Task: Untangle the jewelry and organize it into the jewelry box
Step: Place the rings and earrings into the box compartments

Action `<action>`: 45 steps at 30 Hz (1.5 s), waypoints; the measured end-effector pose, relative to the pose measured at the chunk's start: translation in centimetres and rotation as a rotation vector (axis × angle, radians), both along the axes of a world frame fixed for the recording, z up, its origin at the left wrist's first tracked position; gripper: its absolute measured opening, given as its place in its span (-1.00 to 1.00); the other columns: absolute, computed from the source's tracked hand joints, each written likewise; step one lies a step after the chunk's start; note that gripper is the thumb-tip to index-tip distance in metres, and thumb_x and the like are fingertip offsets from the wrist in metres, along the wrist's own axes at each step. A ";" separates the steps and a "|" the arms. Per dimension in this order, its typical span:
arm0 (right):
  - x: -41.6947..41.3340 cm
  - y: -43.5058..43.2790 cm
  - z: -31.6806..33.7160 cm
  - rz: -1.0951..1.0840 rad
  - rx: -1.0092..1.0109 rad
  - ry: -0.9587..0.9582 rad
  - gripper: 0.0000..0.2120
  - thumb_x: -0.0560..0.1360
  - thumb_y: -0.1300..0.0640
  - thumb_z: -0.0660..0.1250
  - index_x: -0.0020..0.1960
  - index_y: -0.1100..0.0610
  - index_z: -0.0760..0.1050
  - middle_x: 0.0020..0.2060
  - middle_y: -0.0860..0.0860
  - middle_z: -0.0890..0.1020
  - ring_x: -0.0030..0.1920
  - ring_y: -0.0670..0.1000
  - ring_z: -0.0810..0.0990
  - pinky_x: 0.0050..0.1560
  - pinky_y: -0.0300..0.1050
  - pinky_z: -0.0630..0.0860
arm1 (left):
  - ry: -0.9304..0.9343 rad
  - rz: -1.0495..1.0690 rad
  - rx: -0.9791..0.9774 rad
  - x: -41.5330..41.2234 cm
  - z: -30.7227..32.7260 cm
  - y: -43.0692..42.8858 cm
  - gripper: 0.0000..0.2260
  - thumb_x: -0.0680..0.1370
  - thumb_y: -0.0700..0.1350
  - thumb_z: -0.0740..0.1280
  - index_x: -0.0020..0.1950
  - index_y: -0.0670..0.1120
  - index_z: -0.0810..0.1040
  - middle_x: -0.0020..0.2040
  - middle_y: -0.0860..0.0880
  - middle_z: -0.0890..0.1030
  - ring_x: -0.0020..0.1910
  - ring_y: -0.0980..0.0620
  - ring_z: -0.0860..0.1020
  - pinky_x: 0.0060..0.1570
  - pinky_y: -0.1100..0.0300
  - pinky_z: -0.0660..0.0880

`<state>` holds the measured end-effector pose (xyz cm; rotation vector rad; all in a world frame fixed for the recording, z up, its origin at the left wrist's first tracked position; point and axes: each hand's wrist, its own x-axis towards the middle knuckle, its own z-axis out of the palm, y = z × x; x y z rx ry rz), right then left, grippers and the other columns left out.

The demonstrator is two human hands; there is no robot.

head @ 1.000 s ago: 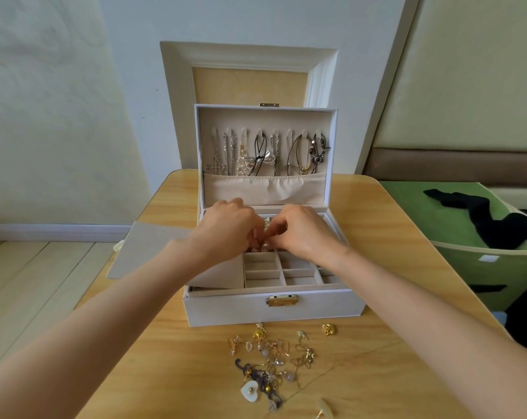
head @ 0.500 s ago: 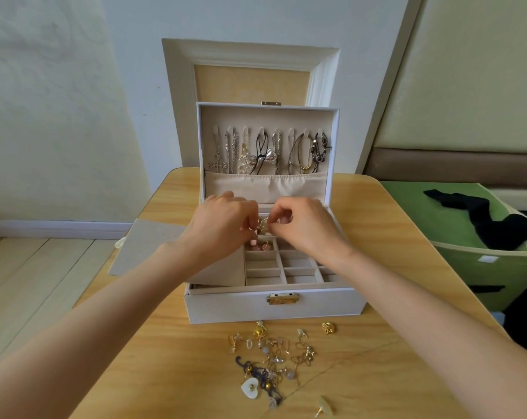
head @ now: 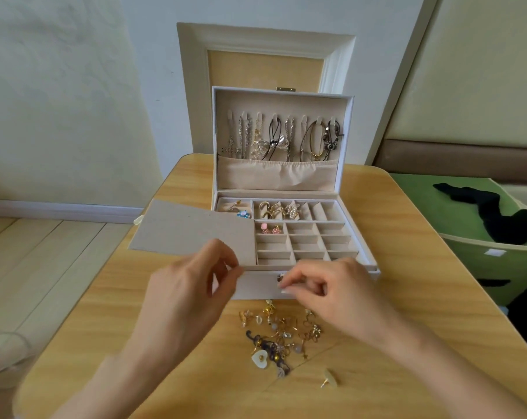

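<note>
Velvety compartmented jewelry box (head: 277,176), tangled gold jewelry (head: 282,334)

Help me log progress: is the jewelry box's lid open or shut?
Open. The lid stands upright at the back, showing the necklaces hung inside it and the compartments below.

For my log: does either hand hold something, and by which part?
Left hand: nothing visible. Right hand: fingertips pinched; whether this grip holds something tiny cannot be told.
</note>
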<state>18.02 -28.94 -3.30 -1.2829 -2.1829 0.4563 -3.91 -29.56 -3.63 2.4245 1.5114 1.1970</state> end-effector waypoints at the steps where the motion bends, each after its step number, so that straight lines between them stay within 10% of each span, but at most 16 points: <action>1: -0.2 0.0 -0.4 0.002 -0.009 -0.041 -0.95 0.46 0.09 0.42 -0.09 -0.03 0.64 -0.61 -0.12 0.38 -0.51 -0.13 0.39 -0.33 -0.44 0.31 | 0.040 -0.011 -0.021 0.3 -0.5 -0.3 -0.88 0.48 0.12 0.22 -0.16 0.10 0.42 -0.48 0.27 0.37 -0.48 0.19 0.42 -0.54 0.38 0.35; 11: -2.5 -0.7 -2.1 0.021 0.012 -0.175 -0.78 0.52 0.09 0.32 0.11 -0.13 0.59 -0.29 -0.16 0.67 -0.27 -0.15 0.52 -0.13 -0.34 0.41 | 0.350 -0.040 -0.095 0.6 -3.4 -0.1 -0.82 0.28 0.12 0.43 -0.22 0.11 0.50 -0.42 0.22 0.53 -0.60 0.17 0.43 -0.63 0.35 0.26; 16: -2.4 -0.5 -2.2 0.010 -0.008 -0.175 -0.82 0.43 0.11 0.42 0.02 -0.09 0.63 -0.62 -0.19 0.37 -0.51 -0.21 0.29 -0.32 -0.40 0.24 | 0.386 -0.031 -0.130 0.4 -3.5 0.0 -0.70 0.19 0.06 0.60 -0.23 0.12 0.52 -0.40 0.22 0.54 -0.62 0.17 0.42 -0.60 0.42 0.18; 22: -2.1 -0.3 -2.0 0.026 -0.090 -0.183 -0.81 0.47 0.05 0.40 0.09 -0.07 0.60 -0.56 -0.38 0.40 -0.33 -0.51 0.37 -0.22 -0.50 0.20 | 0.397 -0.041 -0.162 0.5 -3.5 -0.1 -0.63 0.07 0.13 0.63 -0.31 0.13 0.51 -0.42 0.25 0.49 -0.64 0.22 0.36 -0.52 0.52 -0.04; 38: 0.0 -0.8 0.0 -0.025 -0.105 0.048 -0.86 0.42 0.10 0.45 -0.24 -0.03 0.51 -0.64 -0.09 0.33 -0.56 -0.10 0.30 -0.32 -0.43 0.32 | 0.197 -0.082 -0.154 0.5 -2.3 -0.7 -0.85 0.45 0.18 0.17 -0.19 0.16 0.45 -0.32 0.28 0.44 -0.52 0.26 0.29 -0.48 0.56 0.14; 45: 2.5 -0.4 1.4 -0.121 -0.352 -0.150 -0.85 0.39 0.11 0.47 -0.29 0.03 0.52 -0.65 -0.10 0.38 -0.56 -0.12 0.35 -0.31 -0.14 0.45 | 0.213 -0.170 -0.198 1.1 -2.7 -1.0 -0.84 0.45 0.21 0.20 -0.17 0.16 0.43 -0.24 0.26 0.44 -0.48 0.42 0.27 -0.47 0.57 0.16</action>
